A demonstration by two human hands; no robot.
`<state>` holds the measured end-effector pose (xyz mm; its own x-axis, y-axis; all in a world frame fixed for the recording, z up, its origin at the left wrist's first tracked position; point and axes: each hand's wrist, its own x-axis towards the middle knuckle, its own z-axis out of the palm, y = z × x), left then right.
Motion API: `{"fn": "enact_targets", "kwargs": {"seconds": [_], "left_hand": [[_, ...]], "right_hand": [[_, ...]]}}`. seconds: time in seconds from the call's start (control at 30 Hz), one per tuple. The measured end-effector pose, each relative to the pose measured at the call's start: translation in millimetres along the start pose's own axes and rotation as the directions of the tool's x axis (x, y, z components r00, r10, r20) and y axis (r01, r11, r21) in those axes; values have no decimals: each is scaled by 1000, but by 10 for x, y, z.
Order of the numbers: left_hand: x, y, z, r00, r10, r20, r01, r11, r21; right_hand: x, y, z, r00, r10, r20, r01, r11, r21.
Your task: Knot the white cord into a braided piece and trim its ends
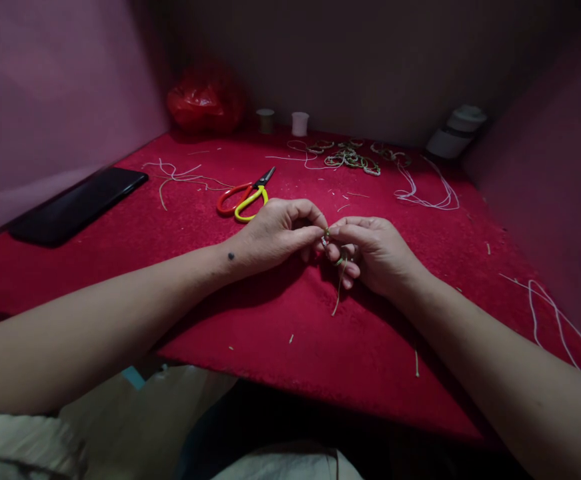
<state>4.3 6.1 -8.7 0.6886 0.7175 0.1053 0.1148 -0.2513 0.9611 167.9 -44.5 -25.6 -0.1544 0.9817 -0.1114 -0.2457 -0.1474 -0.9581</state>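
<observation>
My left hand (275,233) and my right hand (375,253) meet over the middle of the red cloth-covered table (180,233). Both pinch a small knotted cord piece (326,237) between thumb and forefinger. A thin greenish cord end (339,293) hangs down from my right hand onto the cloth. Scissors (244,195) with one red and one yellow handle lie just beyond my left hand.
A black phone (77,203) lies at the left edge. Loose white cords (425,190) and a pile of braided cords (350,159) sit at the back, with a red plastic bag (205,100), two small spools (300,123) and a white container (457,130). More white cord (550,313) trails at right.
</observation>
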Motion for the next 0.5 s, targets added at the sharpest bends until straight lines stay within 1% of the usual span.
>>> {"fn": "enact_targets", "kwargs": {"seconds": [0.17,0.3,0.5], "left_hand": [[7,30,-1,998,-65,23,67,993,-97],[6,44,0,994,-102,29,106,984,-144],[36,0,-3,985,-169,42,174,955,-239]], "right_hand": [[2,0,10,1000,-7,-13,7,1000,5],[0,1,24,1000,-18,-26,18,1000,-7],[5,36,23,998,-50,-22,50,998,-29]]}}
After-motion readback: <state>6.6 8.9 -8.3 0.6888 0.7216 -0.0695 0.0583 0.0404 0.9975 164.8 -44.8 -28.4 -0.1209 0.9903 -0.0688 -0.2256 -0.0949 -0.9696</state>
